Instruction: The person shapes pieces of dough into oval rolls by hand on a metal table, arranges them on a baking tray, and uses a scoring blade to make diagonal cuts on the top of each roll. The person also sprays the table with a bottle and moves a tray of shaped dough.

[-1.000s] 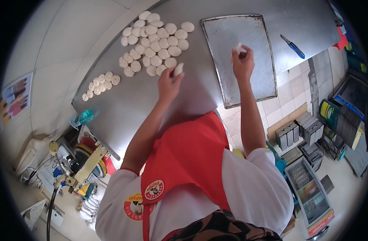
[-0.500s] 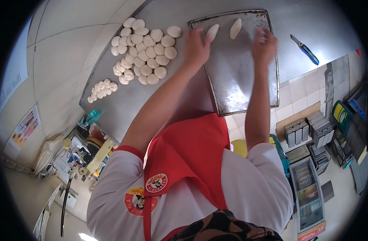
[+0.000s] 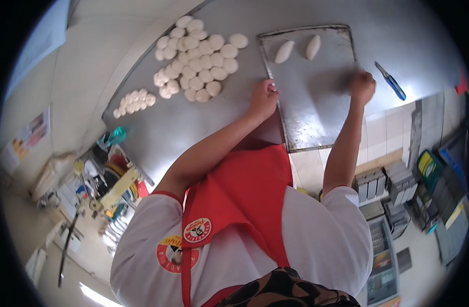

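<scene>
Two spindle-shaped pieces of dough, a left one (image 3: pixel 284 52) and a right one (image 3: pixel 313 47), lie side by side at the far end of a worn metal baking tray (image 3: pixel 316 123). My left hand (image 3: pixel 265 100) is at the tray's left rim, its fingers curled; whether they grip the rim is hidden. Over the opposite rim, my right hand (image 3: pixel 363 88) is closed and partly blurred, and whatever it may hold does not show. Many round dough balls (image 3: pixel 205 61) sit clustered on the metal table to the left.
A blue utility knife (image 3: pixel 390 81) lies right of the tray on the metal table (image 3: pixel 193 130). Smaller dough balls (image 3: pixel 134 102) are grouped near the table's left edge, above a green plastic bottle (image 3: pixel 118 135). Stacked metal pans (image 3: pixel 370 185) stand lower right.
Both hands have drawn back from the tray's far end toward me, the left off the left dough piece. Both dough pieces stay on the tray. The whole view has shifted slightly.
</scene>
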A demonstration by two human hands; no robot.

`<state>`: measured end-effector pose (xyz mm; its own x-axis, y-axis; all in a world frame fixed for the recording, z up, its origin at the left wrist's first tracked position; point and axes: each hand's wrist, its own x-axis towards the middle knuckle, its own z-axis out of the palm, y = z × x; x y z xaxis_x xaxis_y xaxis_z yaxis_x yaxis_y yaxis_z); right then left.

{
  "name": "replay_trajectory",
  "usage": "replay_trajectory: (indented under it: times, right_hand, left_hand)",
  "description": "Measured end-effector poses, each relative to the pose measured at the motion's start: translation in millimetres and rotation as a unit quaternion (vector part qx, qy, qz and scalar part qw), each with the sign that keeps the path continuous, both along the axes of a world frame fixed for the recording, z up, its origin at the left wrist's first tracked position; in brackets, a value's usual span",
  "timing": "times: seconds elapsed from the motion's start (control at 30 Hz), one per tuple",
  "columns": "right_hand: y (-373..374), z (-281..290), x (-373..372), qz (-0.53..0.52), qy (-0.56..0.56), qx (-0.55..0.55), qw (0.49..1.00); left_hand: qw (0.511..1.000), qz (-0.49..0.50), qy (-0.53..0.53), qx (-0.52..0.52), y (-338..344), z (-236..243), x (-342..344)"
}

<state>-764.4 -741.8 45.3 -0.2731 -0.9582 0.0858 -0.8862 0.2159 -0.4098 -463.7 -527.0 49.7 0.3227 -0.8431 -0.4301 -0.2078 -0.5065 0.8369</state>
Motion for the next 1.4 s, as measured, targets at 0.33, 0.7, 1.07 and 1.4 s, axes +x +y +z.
replay_trajectory:
  times: [0.33, 0.7, 1.07, 1.4]
  right_hand:
    - [85.7, 38.2, 112.7, 0.108, -0.134, -0.089, 0.981]
    - [227.9, 68.5, 123.4, 0.139, -0.096, -0.062, 0.984]
    - [476.6, 96.0, 276.1, 0.142, -0.408, 0.023, 0.902]
    - [556.9, 106.5, 479.3, 0.389, -0.324, 0.143, 0.851]
  left_hand:
    - [0.950, 0.269, -0.151, 0.047, 154.2, -5.7, 205.9]
    - [0.860, 0.181, -0.457, 0.137, 162.2, 50.1, 363.6]
    - [0.994, -0.068, -0.061, -0.061, 229.3, 50.9, 411.4]
    - [0.907, 0.000, 0.421, -0.016, 437.5, 104.5, 336.3]
